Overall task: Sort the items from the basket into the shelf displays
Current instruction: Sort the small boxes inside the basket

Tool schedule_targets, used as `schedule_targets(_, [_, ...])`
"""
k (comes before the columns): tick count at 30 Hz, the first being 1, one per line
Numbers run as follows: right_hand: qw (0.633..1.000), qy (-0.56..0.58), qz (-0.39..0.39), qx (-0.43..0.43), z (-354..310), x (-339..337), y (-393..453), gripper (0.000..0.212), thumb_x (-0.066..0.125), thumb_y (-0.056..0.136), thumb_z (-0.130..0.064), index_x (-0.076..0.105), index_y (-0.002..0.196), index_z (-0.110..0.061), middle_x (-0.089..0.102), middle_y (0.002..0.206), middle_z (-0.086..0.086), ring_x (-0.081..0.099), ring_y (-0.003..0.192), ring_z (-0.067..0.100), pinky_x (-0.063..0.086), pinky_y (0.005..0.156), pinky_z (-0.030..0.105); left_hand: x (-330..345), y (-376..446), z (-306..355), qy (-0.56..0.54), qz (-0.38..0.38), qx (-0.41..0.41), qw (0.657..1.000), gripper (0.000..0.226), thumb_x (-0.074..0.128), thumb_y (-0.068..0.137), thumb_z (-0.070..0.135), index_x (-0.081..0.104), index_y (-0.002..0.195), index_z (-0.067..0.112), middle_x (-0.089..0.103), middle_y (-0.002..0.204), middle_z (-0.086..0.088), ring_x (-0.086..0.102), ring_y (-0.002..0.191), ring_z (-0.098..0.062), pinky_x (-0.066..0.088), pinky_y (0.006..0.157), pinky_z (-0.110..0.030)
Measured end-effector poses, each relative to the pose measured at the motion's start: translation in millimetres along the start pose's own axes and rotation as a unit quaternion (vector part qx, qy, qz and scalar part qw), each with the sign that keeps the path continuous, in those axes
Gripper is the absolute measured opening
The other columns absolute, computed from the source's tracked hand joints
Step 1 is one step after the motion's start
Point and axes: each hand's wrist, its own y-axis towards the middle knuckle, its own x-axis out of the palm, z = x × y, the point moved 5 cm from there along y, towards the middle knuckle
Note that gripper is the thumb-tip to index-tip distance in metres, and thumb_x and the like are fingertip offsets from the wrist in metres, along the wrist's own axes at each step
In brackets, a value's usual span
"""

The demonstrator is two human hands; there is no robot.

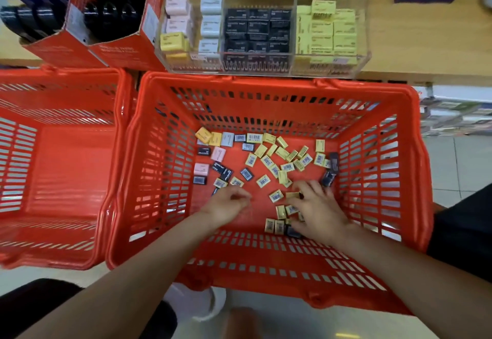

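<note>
An empty orange basket (pixel 61 168) stood at the left, touching the orange shopping basket (pixel 266 80) that held the small boxed items (pixel 269 161), scattered over its floor from the far-left corner to the right wall: yellow, black, pink and pale blue. The left hand (pixel 226 204) hovered near the floor's middle, fingers curled, though whether it held a box could not be told. The right hand (pixel 318 209) lay spread over yellow boxes by the near-right corner, fingers loose, grasping nothing clearly. Gathering one colour at a time would probably suit the clear acrylic display (pixel 266 35) beyond the far rim, divided by colour. It sat on a wooden shelf (pixel 426 45); pale tiled floor (pixel 452 168) showed at right.
</note>
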Motion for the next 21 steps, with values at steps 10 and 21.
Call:
schedule_targets(10, [0.987,0.115,-0.112,0.028,-8.4,29.7,-1.0,0.029,0.072,0.087,-0.024,0.060,0.113,-0.023,0.045,0.122,-0.004,0.052,0.112,0.017,0.038,0.087,0.020,0.8,-6.6,-16.7,-0.073,-0.003,-0.041,0.996,0.013,0.057,0.099,0.011,0.066,0.098,0.020,0.073,0.084,0.006,0.070,0.074,-0.003,0.053,0.067,-0.017])
schedule_targets(21, [0.975,0.172,-0.123,0.076,-13.0,36.5,-1.3,0.036,0.068,0.090,-0.021,0.055,0.123,-0.020,0.043,0.133,0.000,0.049,0.121,0.019,0.043,0.100,0.028,10.8,-9.2,-5.4,-0.077,-0.021,-0.037,0.996,0.017,0.053,0.100,0.011,0.064,0.097,0.024,0.072,0.098,0.002,0.069,0.089,-0.010,0.055,0.075,-0.020])
